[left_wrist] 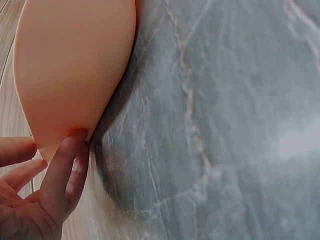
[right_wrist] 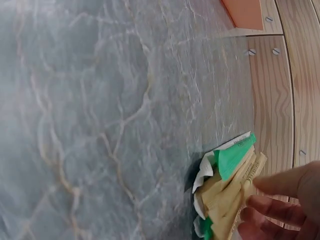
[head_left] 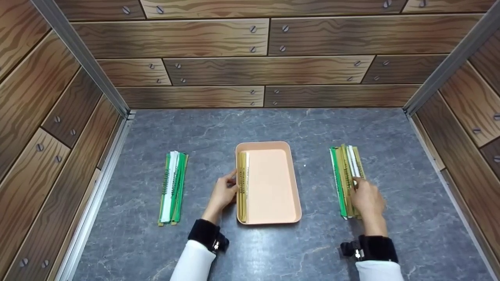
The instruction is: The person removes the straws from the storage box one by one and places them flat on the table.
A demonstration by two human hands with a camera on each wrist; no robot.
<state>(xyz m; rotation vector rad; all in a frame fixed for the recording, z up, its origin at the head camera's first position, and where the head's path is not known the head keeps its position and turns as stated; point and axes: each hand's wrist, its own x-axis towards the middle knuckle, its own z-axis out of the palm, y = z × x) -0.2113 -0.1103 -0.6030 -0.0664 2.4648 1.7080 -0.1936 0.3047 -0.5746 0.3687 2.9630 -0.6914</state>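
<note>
In the head view a shallow peach tray lies in the middle, with long, thin gold and white wrapped packets along its left inner wall. My left hand is at the tray's left side. Its fingertips touch the tray wall in the left wrist view. On the right lies a bundle of similar green, gold and white packets with dark print. Over its lower right part is my right hand. In the right wrist view, thumb and fingers are apart beside the bundle's gold wrappers; no lifted packet shows.
Another bundle of green, white and gold packets lies to the left of the tray. Everything sits on a grey marbled tabletop. Wood-patterned panels rise at the back and on both sides.
</note>
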